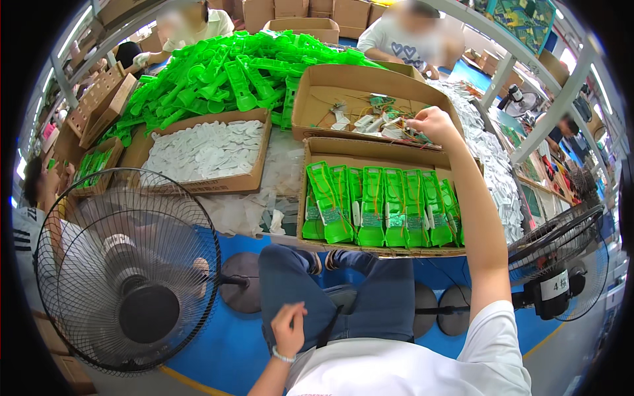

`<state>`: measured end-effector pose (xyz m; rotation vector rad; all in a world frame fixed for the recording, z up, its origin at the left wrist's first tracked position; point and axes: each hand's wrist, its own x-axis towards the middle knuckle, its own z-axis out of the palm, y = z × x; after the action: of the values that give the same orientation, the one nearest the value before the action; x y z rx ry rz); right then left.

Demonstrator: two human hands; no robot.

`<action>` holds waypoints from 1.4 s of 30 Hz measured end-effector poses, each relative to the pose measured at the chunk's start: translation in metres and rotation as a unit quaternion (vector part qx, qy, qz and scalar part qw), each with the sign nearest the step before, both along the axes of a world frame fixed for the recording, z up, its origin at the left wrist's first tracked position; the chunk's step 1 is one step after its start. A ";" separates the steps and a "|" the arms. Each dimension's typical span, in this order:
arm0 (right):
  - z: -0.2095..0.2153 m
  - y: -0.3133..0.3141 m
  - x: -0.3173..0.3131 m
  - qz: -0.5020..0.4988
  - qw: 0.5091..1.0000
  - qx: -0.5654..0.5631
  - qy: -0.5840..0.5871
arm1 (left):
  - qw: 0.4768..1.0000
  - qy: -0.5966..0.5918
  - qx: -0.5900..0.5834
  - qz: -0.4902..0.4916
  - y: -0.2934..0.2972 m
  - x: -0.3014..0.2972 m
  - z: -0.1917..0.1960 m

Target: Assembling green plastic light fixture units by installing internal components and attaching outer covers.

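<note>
My right hand [432, 125] reaches over the far cardboard box [317, 99], its fingers pinched together at the wired parts. What the fingertips hold is too small to make out. Inside that box lie white plastic pieces [367, 124], small green circuit boards [380, 101] and thin coloured wires. Above my lap, my left hand [288, 330] is loosely curled with nothing visible in it. The nearer cardboard box [330, 146] holds a row of bright green plastic housings [373, 201], standing side by side with boards and wires in them.
A big heap of green housings [218, 76] covers the far left. Before it stands a box of white plastic pieces [205, 152]. More white pieces [489, 158] pile up at right. Fans stand at left [132, 277] and right [561, 264]. Co-workers [403, 39] sit across the table.
</note>
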<state>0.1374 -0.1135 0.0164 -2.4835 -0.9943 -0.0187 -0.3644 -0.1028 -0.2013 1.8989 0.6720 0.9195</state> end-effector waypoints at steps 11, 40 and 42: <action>-0.006 0.000 0.002 0.043 0.984 0.168 -0.039 | 0.996 -0.023 0.058 -0.070 0.028 -0.011 0.016; 0.087 0.019 0.001 0.102 0.911 0.322 -0.237 | 0.991 -0.016 0.044 -0.129 0.036 -0.018 0.030; 0.099 0.022 -0.004 0.113 0.892 0.405 -0.166 | 0.990 -0.020 0.054 -0.127 0.042 -0.012 0.041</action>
<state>0.1333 -0.0918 0.1159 -1.6108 -1.1064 -0.6638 -0.3760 -0.0610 -0.1603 2.0014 0.3508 0.8429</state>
